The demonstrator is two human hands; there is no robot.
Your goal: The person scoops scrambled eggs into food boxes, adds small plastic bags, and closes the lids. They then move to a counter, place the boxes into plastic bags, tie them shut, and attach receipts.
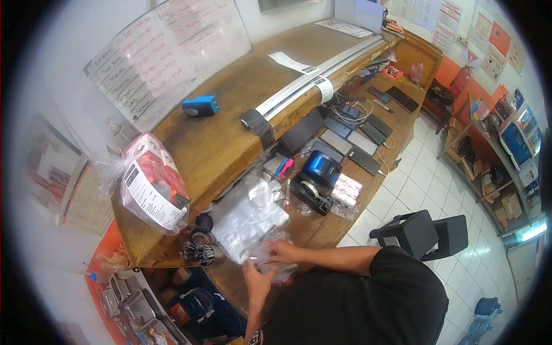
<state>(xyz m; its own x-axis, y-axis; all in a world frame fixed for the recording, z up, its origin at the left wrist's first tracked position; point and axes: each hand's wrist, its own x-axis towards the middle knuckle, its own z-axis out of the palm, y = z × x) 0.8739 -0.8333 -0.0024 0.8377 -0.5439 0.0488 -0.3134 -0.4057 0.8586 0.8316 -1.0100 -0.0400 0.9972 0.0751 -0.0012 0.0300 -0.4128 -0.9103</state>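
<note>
My left hand (258, 282) and my right hand (284, 252) are close together at the near edge of the wooden desk. Both have their fingers closed on a crumpled clear plastic bag (278, 237). Part of the bag hangs below my right hand, with something pink or red showing low down, too small to name. Just beyond lies a stack of clear plastic bags (244, 221). A cup of pens (198, 253) stands to the left of it, and a tape dispenser (310, 195) sits farther right.
Several phones (363, 161) and white cables lie along the desk's right side. A filled plastic bag with a receipt (152, 192) rests on the raised shelf at left, near a blue-black device (200, 106). A black chair (411, 236) stands on the tiled floor.
</note>
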